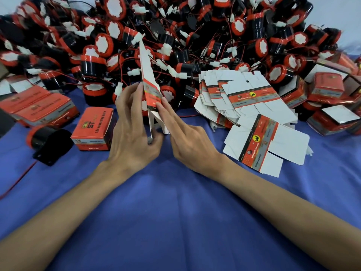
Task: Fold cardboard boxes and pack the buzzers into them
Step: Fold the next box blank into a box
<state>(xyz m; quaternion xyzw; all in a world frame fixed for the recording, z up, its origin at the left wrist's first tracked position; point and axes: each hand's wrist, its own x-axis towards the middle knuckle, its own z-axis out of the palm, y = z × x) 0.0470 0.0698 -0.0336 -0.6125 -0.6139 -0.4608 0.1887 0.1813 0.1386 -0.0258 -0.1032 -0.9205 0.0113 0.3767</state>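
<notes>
A flat, unfolded red-and-white cardboard box stands on edge between my two hands, its white flaps pointing up and down. My left hand holds its lower part, thumb under the bottom flap and fingers along the left face. My right hand presses straight fingers against its right face. A big heap of black-and-red buzzers with red wires and white plugs fills the back of the table. One loose buzzer lies at the left.
A fanned stack of flat boxes lies to the right, one flat box nearer me. A folded box stands left of my hands. More folded boxes sit far left and far right. Blue cloth covers the table.
</notes>
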